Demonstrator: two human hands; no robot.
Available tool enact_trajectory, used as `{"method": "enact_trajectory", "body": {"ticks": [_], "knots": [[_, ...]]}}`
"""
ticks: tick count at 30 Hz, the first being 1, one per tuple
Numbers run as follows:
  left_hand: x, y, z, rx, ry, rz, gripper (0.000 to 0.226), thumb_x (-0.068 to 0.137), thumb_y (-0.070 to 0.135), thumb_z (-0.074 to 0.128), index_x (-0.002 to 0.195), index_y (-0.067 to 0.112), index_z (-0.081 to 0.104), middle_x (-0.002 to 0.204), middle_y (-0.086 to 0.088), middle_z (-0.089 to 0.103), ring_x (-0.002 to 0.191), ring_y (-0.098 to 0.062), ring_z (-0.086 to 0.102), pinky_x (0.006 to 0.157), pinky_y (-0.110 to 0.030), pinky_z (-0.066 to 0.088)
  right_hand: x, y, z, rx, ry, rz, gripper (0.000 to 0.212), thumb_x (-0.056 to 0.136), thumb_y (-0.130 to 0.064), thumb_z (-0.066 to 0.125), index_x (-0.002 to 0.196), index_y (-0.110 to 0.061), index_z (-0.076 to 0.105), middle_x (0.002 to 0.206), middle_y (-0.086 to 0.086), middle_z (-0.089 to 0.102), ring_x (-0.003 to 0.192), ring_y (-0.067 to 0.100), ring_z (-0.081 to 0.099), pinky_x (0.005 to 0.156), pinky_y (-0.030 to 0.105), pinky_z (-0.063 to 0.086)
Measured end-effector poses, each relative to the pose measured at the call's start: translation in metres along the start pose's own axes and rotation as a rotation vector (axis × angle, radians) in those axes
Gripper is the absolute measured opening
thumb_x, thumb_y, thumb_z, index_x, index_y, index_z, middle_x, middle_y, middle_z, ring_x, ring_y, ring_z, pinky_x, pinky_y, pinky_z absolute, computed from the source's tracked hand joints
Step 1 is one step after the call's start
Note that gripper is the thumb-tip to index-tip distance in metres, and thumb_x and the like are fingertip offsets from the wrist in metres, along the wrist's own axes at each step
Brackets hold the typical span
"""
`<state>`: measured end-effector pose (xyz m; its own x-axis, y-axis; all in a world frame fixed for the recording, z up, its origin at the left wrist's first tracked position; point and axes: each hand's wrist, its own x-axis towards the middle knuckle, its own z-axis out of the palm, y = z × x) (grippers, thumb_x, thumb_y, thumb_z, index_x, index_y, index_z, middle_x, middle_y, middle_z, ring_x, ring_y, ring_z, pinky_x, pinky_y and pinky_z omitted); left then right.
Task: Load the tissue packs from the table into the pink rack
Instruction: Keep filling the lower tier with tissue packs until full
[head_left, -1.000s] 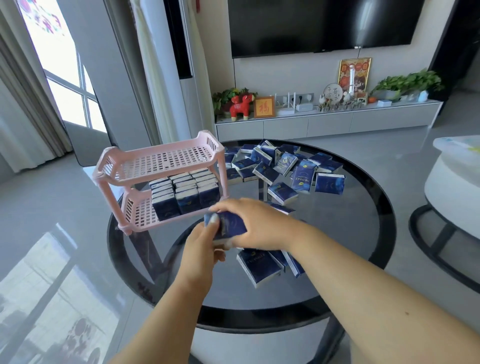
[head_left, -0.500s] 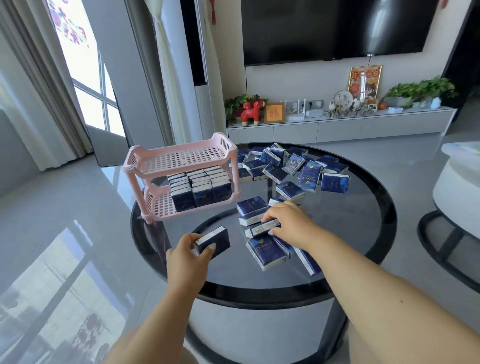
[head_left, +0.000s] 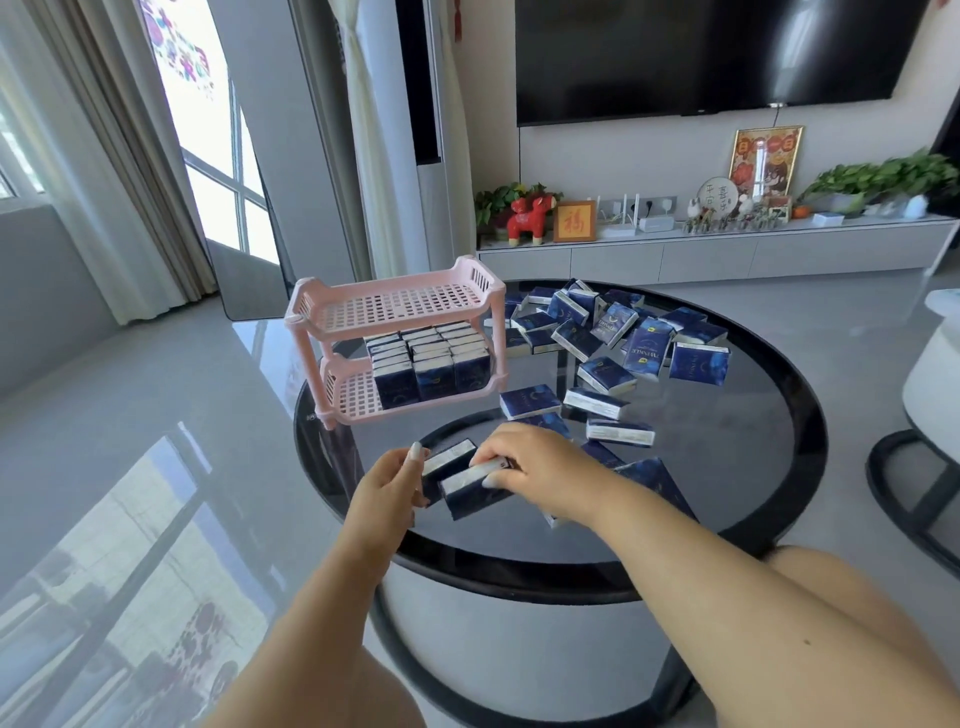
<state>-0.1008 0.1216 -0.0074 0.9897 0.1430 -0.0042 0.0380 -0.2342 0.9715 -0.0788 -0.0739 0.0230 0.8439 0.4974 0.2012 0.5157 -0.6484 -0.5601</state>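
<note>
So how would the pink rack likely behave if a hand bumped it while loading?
The pink rack is thin perforated plastic, so probably light. It stands on a smooth glass table, so it may slide. Tissue packs fill only its lower shelf, which probably steadies it against tipping.

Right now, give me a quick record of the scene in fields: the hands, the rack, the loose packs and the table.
left hand: holds one pack above the table
right hand: grips a second pack, pressed against the first
rack: pink, two tiers, on the table's left side
top tier: holds nothing
bottom tier: upright rows of packs on its right part, left part bare
loose packs: scattered beyond and right of the hands
table: round dark glass
</note>
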Motion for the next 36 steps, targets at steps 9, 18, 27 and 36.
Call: {"method": "enact_trajectory", "body": {"ticks": [9,18,27,36], "knots": [[0.005,-0.007,0.003,0.243,-0.009,0.073,0.044,0.070,0.023,0.085,0.107,0.027,0.061,0.097,0.007,0.070,0.085,-0.011,0.068,0.084,-0.032,0.056,0.011,0.014,-0.018,-0.159,0.223,0.196,0.023,0.085,-0.029,0.067,0.106,-0.019,0.062,0.096,-0.008,0.055,0.092,0.015,0.054,0.080,0.030,0.043],[0.018,-0.008,-0.018,0.239,0.067,0.033,0.042,0.071,0.016,0.085,0.105,0.024,0.061,0.093,0.006,0.069,0.081,-0.012,0.067,0.080,-0.034,0.056,0.057,0.030,-0.037,-0.713,-0.375,0.557,0.060,0.086,-0.052,0.059,0.127,-0.010,0.050,0.133,0.011,0.048,0.129,0.033,0.031,0.103,0.045,0.036],[0.029,-0.008,-0.037,0.143,0.029,-0.028,0.039,0.075,0.002,0.078,0.106,0.018,0.061,0.092,-0.005,0.065,0.064,-0.018,0.059,0.051,-0.024,0.050,0.062,0.021,-0.019,-0.253,-0.256,0.357,0.049,0.066,-0.029,0.084,0.100,-0.023,0.049,0.109,0.001,0.052,0.100,0.024,0.052,0.076,0.034,0.047],[0.031,0.006,-0.050,0.026,-0.100,-0.083,0.038,0.084,0.030,0.073,0.114,0.010,0.060,0.084,-0.014,0.059,0.060,-0.018,0.055,0.049,-0.025,0.046,0.051,-0.010,0.013,-0.061,-0.091,0.012,0.033,0.068,-0.010,0.080,0.077,-0.023,0.051,0.086,-0.006,0.050,0.076,0.015,0.052,0.065,0.029,0.045]]}}
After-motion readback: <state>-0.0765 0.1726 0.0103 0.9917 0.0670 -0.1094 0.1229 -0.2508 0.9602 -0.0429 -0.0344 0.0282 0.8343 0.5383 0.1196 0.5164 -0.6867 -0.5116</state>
